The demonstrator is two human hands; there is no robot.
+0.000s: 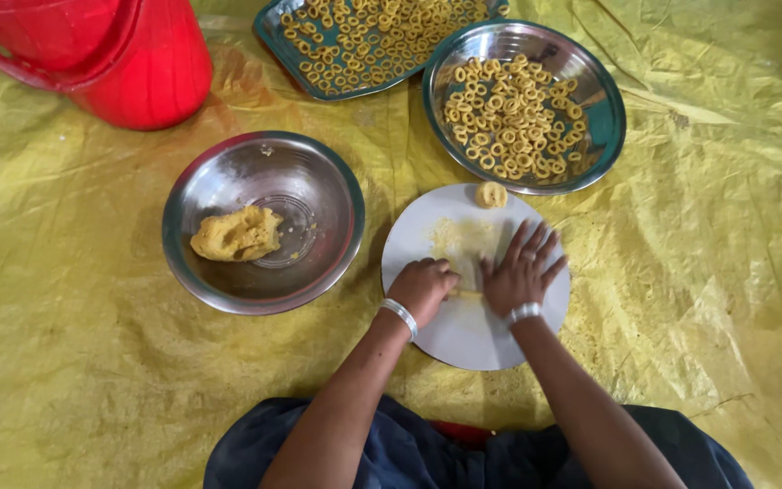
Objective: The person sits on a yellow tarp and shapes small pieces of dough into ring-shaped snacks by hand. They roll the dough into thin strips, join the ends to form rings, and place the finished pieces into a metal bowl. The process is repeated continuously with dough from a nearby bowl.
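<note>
Your right hand (519, 272) lies flat, fingers spread, on the dough strip (469, 292) on the white board (463, 335). Your left hand (422, 285), curled narrow, pinches the strip's end. Dough lump (237, 234) sits in the bowl (319, 272) to the left.

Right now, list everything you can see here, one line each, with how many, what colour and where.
round board: one, white, centre, under both hands
dough strip: one, yellow, on the board between the hands
dough ring: one, yellow, far edge of the board
steel bowl: one, silver, left of the board
dough lump: one, yellow, inside that bowl
steel plate: one, silver, beyond the board, holding many yellow rings
tray: one, greenish metal, top centre, full of yellow rings
bucket: one, red, top left
sheet: one, yellow, under everything
bangles: two, silver, one per wrist
left hand: curled on the strip
right hand: flat, fingers spread
</note>
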